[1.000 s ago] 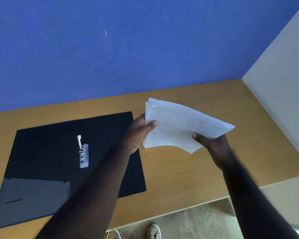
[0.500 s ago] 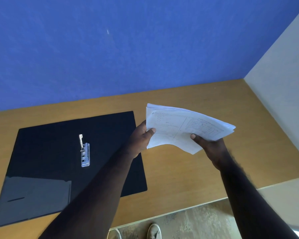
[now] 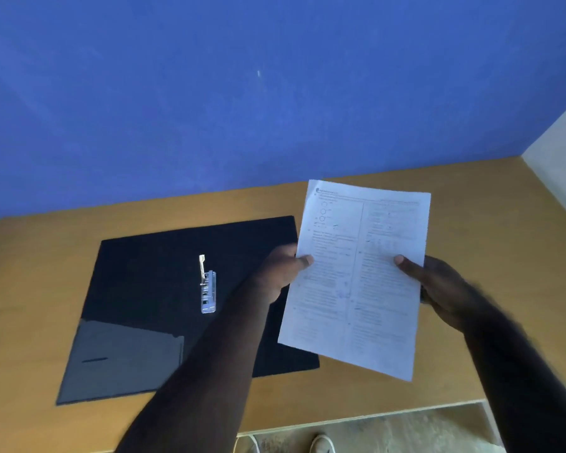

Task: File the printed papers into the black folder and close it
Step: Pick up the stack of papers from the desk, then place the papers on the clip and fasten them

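Note:
The black folder (image 3: 151, 289) lies open and flat on the wooden desk (image 3: 30, 289), left of centre. A silver clip mechanism (image 3: 207, 291) sits on its spine, its lever raised. A grey pocket (image 3: 118, 354) covers the near left flap. I hold the printed papers (image 3: 356, 289) upright above the desk, printed side toward me, over the folder's right edge. My left hand (image 3: 280, 273) grips their left edge, thumb on the front. My right hand (image 3: 438, 286) grips their right edge.
A blue wall (image 3: 242, 93) rises behind the desk and a pale wall (image 3: 562, 165) closes the right side. The desk's front edge runs along the bottom, with floor and a white shoe (image 3: 322, 444) below it.
The stack of papers has been turned from lying nearly flat to standing upright, facing me. Both hands kept their grip and moved slightly.

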Motion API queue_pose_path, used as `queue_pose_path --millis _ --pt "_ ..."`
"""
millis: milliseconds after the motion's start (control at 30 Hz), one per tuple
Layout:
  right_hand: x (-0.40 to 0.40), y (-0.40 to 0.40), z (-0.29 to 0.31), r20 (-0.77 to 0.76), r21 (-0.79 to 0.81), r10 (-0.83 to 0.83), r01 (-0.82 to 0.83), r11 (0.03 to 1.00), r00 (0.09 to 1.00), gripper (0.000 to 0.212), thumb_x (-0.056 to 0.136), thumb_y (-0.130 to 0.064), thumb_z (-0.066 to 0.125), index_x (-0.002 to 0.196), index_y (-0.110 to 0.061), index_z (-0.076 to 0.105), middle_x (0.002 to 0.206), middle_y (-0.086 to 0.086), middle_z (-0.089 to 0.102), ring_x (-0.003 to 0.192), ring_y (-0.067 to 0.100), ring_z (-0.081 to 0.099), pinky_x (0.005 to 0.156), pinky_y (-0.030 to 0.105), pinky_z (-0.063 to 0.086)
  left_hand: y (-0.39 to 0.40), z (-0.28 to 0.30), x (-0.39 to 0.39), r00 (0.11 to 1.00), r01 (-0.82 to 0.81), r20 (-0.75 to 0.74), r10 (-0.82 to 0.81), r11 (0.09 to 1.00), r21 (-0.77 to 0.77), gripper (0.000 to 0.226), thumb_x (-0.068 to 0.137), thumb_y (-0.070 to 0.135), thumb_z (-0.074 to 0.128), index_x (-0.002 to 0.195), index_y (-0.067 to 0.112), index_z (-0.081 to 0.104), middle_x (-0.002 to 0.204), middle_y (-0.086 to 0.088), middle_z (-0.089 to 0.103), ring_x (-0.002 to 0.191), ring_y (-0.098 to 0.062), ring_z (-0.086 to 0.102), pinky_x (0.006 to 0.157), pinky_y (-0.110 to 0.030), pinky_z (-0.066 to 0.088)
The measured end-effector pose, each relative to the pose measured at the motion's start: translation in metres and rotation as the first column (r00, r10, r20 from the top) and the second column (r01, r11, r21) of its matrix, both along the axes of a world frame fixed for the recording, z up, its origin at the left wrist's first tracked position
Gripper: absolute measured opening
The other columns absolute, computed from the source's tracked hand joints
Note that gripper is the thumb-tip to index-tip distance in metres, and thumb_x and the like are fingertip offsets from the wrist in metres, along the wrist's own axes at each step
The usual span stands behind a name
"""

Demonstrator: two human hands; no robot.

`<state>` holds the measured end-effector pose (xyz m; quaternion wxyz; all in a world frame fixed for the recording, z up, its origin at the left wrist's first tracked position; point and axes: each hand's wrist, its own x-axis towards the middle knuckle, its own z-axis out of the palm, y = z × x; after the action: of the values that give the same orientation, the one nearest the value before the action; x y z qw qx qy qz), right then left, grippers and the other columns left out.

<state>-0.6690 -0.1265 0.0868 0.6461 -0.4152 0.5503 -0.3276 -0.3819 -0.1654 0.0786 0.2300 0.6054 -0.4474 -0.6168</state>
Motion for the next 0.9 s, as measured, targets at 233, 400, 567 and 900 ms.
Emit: queue_pose_path --millis 233,400,567,900 --pt "0.054 0.001 -0.033 -0.010 0.169 0.157 -0.153 0.974 0.988 0.029 0.094 -0.018 0.061 0.123 -0.013 0.062 0.117 0.006 0.074 0.105 0.027 0.071 0.082 0.043 0.056 0.022 -0.039 0.056 0.974 -0.225 0.060 0.217 0.929 0.292 0.024 0.098 0.012 0.059 0.120 0.008 0.067 0.118 -0.009 0.071 0.109 -0.027 0.067 0.091 -0.044 0.055" --pt "0.094 0.001 -0.059 -0.045 0.200 0.109 -0.097 0.975 0.993 0.022 0.094 -0.009 0.061 0.116 -0.012 0.066 0.108 0.005 0.077 0.095 0.024 0.074 0.071 0.038 0.058 0.035 -0.049 0.097 0.968 -0.251 0.117 0.223 0.897 0.363 0.022 0.097 0.021 0.061 0.115 0.009 0.066 0.115 -0.010 0.072 0.107 -0.028 0.069 0.091 -0.045 0.057" --pt "0.129 -0.003 -0.073 -0.102 0.214 0.063 -0.040 0.976 0.993 0.020 0.094 -0.003 0.061 0.111 -0.008 0.069 0.107 0.009 0.076 0.089 0.024 0.075 0.065 0.033 0.060 0.030 -0.041 0.150 0.875 -0.437 0.332 0.351 0.869 0.231 0.010 0.092 0.023 0.059 0.091 0.014 0.061 0.082 -0.004 0.066 0.061 -0.018 0.057 0.056 -0.025 0.044" --pt "0.176 -0.019 -0.098 -0.294 0.192 0.019 0.039 0.981 0.956 0.024 0.093 -0.006 0.062 0.115 -0.011 0.069 0.111 0.006 0.074 0.096 0.028 0.071 0.088 0.048 0.058 0.016 -0.056 0.200 0.808 -0.268 0.522 0.273 0.960 -0.087 0.052 0.089 0.012 0.049 0.141 0.012 0.052 0.133 -0.012 0.063 0.114 -0.033 0.063 0.095 -0.042 0.053"
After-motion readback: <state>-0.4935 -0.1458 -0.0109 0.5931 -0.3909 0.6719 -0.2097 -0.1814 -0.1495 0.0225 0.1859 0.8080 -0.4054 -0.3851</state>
